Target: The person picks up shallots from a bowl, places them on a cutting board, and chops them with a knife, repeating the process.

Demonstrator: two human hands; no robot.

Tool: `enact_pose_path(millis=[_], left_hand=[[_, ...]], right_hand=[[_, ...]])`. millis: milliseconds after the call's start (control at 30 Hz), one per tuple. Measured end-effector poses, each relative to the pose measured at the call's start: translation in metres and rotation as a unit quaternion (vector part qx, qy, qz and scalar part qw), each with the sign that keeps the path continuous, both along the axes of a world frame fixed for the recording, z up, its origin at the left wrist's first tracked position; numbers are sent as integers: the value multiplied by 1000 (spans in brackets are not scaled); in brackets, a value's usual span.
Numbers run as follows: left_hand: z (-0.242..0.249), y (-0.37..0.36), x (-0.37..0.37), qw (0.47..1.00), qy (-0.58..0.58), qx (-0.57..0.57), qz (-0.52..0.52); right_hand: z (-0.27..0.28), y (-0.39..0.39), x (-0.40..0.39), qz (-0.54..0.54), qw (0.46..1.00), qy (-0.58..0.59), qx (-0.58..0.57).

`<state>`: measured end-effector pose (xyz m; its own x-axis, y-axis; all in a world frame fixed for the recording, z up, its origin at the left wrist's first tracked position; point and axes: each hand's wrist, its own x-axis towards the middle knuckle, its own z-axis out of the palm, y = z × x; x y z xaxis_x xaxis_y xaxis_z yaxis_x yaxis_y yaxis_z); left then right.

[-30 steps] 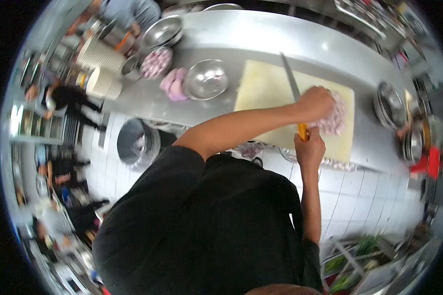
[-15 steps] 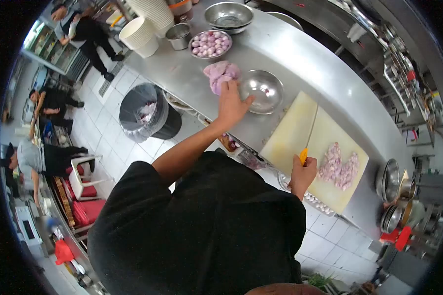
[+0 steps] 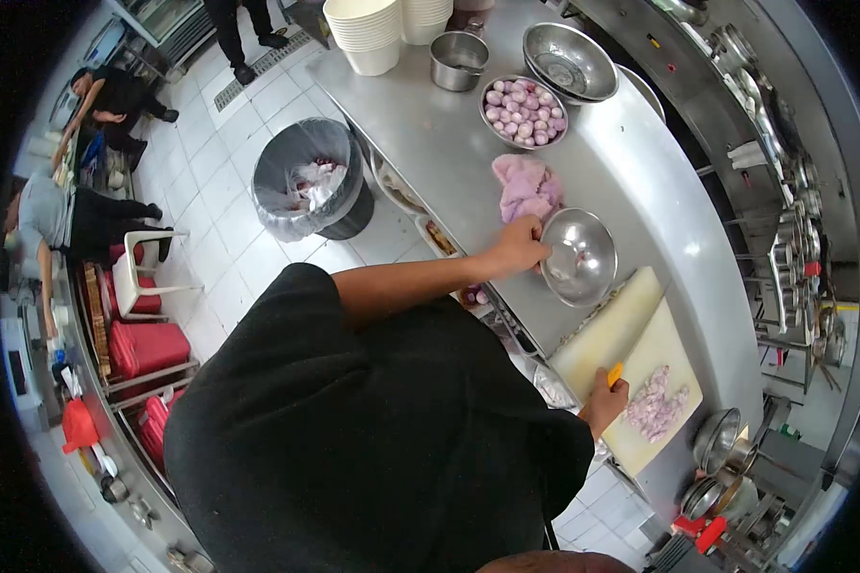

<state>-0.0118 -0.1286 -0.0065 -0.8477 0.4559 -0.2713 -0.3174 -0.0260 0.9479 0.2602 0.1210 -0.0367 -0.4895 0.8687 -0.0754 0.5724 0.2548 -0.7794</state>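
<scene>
My left hand [image 3: 518, 246] is at the near-left rim of a steel mixing bowl [image 3: 592, 250], with fingers and thumb curled against the edge. A few small bits lie inside the bowl. Just beyond that hand is a crumpled pink cloth [image 3: 526, 186]. My right hand [image 3: 604, 401] is closed round the yellow handle of a knife [image 3: 615, 373], held over the pale cutting board [image 3: 583, 358]. The thin blade is hard to make out against the board. Chopped shallots [image 3: 657, 404] lie in a pile on the board, right of the knife.
Beyond the cloth stand a bowl of peeled shallots [image 3: 524, 113], a steel pot [image 3: 459, 59], stacked white tubs [image 3: 365, 33] and another steel bowl [image 3: 571, 59]. A lined bin [image 3: 306, 181] is left of the counter. Steel bowls [image 3: 717, 439] sit at right. Other people stand far left.
My left hand has shifted from between the cloth and the bowl to the bowl's rim. My right hand still holds the knife over the board. The whole view has turned and shifted.
</scene>
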Motion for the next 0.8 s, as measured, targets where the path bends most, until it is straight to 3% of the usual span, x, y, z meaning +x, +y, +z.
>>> enact_pose_path(millis=[100,200,267,333,467,633,700,733,800], left_hand=[[-6,-22,-9,999,25,0,-42],[21,-43,-10,998,-3,37,-42],[28,-46,-13,996,26,49,-65],[50,-49,-14,994,51,54,-86],[71,-42,-10,987,52,19,-153],[76,-40,-11,985,45,38,-163],[85,-44,-9,958,262,-78,-86],[91,-45,-8,920,363,-139,-46],[100,-43,-7,840,520,-154,-21]], right_hand=[[-4,2,9,20,997,-35,64],[18,-8,-4,5,984,-128,126],[31,-15,-13,-22,962,-173,212],[50,-24,-29,-28,914,-90,395],[109,-65,-104,24,965,97,244],[132,-79,-140,99,993,20,63],[123,-78,-142,136,990,39,16],[119,-80,-144,155,987,47,-9],[117,-89,-151,158,987,4,28]])
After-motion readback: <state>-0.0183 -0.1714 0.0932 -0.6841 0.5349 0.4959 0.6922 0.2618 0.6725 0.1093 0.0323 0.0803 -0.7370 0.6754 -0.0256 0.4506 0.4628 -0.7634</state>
